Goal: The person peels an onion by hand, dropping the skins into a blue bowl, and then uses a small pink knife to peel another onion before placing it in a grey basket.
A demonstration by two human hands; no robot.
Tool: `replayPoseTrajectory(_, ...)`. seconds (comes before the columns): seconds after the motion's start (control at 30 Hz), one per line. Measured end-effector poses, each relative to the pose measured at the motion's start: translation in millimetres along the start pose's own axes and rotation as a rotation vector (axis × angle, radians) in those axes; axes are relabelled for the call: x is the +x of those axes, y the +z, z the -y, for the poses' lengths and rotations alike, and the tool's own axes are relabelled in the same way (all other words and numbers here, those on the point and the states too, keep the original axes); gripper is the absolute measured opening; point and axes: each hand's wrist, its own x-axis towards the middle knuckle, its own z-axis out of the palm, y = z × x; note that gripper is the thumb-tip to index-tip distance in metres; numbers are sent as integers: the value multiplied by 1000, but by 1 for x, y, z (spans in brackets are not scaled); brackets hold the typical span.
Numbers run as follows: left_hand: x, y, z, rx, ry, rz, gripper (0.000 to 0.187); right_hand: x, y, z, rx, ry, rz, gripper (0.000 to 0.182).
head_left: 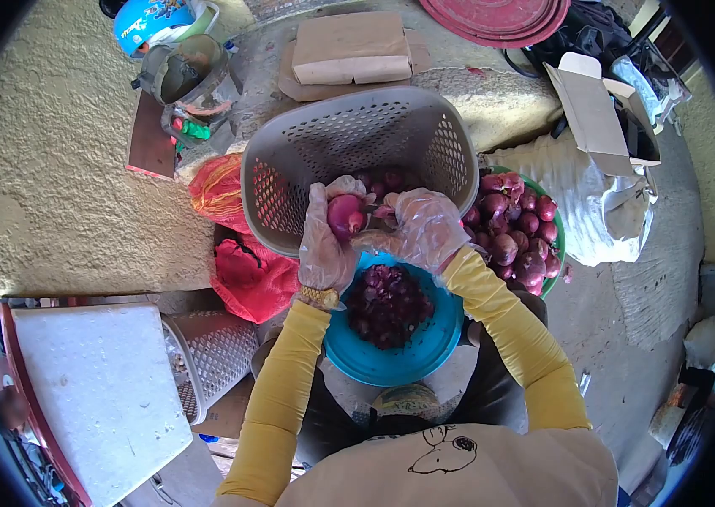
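My left hand (323, 245), in a clear plastic glove, is closed round a red onion (346, 216) with a smooth, shiny purple surface. Close beside it, my right hand (426, 221), also gloved, has its fingers bent together; a dark reddish bit shows at its fingertips, too small to name. Both hands are over the near rim of a grey-brown perforated basket (357, 114), with some red onions (387, 179) at its bottom. Below my hands, a blue basin (349, 359) holds a heap of dark purple onion skins or pieces (387, 308).
At the right, a green-rimmed container (562, 245) is heaped with red onions (513, 228). Red net bags (256, 275) lie left of the basket. A white board (95, 389), a white crate (218, 355), a metal bucket (184, 76) and cardboard boxes (353, 46) stand around.
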Motion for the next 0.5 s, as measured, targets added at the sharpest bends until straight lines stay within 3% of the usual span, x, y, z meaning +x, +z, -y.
replayPoseTrajectory(0.23,9,-11,6,-222,7,61,33,1,3,8,99,23,-93,78)
replayPoseTrajectory(0.37,3,-4,1,-62,63,1,28,0,15,3,122,-7,-207,77)
replayPoseTrajectory(0.5,1,1,1,-73,48,-59,26,2,2,12,190,34,-137,76)
